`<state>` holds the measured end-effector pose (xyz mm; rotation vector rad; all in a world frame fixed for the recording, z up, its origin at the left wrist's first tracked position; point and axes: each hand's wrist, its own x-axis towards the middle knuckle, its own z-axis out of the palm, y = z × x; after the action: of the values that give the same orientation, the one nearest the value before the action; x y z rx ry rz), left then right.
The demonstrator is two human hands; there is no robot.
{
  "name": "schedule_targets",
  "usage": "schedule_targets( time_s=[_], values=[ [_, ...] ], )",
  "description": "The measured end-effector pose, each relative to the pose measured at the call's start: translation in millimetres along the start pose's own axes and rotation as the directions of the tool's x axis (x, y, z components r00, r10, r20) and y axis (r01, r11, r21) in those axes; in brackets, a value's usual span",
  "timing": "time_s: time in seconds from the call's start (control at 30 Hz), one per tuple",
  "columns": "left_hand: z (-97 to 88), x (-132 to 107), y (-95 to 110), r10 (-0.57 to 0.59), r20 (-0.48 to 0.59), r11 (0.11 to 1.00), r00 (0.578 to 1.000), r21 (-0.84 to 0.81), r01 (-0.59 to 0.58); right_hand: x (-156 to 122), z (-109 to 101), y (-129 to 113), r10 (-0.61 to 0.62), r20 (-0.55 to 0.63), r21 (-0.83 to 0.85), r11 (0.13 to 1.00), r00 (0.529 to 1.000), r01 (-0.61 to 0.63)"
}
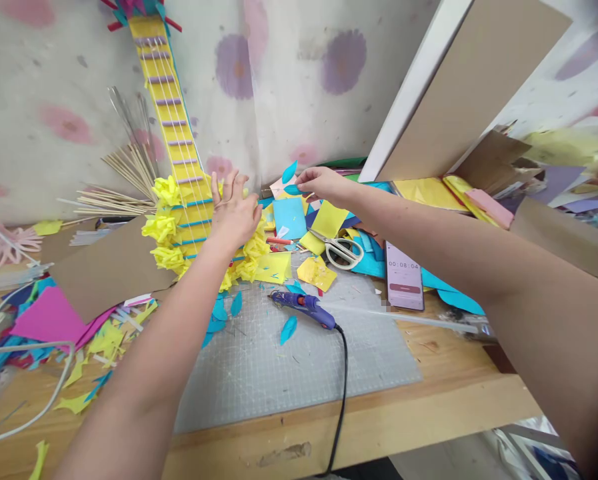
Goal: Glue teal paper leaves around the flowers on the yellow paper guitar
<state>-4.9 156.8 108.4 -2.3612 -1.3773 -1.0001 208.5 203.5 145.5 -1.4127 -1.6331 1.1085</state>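
Note:
A yellow craft guitar (180,150) with white strings, purple and blue frets and crumpled yellow paper around its body stands against the wall. Over the lower part of its body is my left hand (235,210), fingers spread; whether it touches the strings I cannot tell. To the right of the guitar, my right hand (323,185) pinches a blue paper leaf (293,190). A second blue leaf (289,172) shows just above that one. Below the hands, a purple glue gun (303,307) lies on a grey cutting mat (289,373), with loose blue leaves (289,329) beside it.
Scissors (343,252), yellow and blue paper pieces and a phone (403,277) with a timer lie at the right. Wooden sticks (113,200), brown cardboard (109,267) and paper scraps cover the left. A white-edged board (429,87) leans at the back right. The glue gun's cord (345,373) crosses the front edge.

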Motion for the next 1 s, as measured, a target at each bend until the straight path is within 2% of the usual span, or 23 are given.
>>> schedule_targets(
  time_s=[0.1, 0.23, 0.5, 0.8, 1.0],
  values=[
    [2.6, -0.6, -0.9, 0.047, 0.028, 0.999, 0.999, -0.002, -0.047, 2.5, 0.9, 0.6, -0.015, 0.0, 0.016, 1.0, 1.0, 0.015],
    [-1.5, -8.7, -4.4, 0.1, 0.028, 0.995, 0.995, 0.013, -0.1, 1.1, 5.0, 0.5, -0.037, 0.056, 0.006, 0.999, 0.998, 0.037],
    [-9.8, -35.3, -11.3, 0.149, -0.065, 0.988, 0.987, 0.043, -0.146, 3.8, 10.6, -6.1, -0.11, 0.139, -0.06, 0.991, 0.984, 0.12],
    [-5.4, -41.6, -12.6, 0.163, -0.09, 0.984, 0.983, 0.089, -0.155, 16.6, 26.0, -10.4, -0.148, 0.168, -0.09, 0.982, 0.975, 0.165],
    [-4.5, -44.5, -14.5, 0.127, -0.064, 0.99, 0.99, 0.064, -0.123, 23.0, 26.1, -7.9, -0.158, 0.163, -0.064, 0.983, 0.974, 0.17]
  ],
)
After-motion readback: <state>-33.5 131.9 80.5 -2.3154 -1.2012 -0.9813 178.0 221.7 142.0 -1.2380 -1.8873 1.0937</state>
